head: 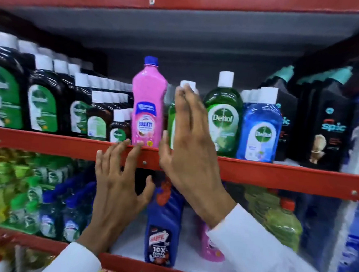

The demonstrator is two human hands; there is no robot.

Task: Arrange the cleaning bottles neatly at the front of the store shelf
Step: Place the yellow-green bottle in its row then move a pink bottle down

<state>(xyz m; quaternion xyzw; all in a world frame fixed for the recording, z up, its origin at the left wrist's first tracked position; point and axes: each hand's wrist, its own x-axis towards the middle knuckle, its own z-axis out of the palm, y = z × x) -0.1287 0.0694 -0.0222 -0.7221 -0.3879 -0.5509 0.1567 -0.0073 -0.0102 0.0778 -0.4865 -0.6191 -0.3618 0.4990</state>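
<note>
A pink bottle with a blue cap stands upright at the front edge of the red shelf. Right of it a green bottle with a white cap is mostly hidden behind my right hand, which is raised flat with fingers spread in front of it; contact cannot be judged. My left hand is open below, fingertips at the shelf lip under the pink bottle. Further right stand a green Dettol bottle and a blue Dettol bottle.
Dark brown Dettol bottles in shrinking sizes fill the shelf's left. Black Spic bottles stand at the right. On the shelf below are a blue Harpic bottle, a pink bottle and green bottles.
</note>
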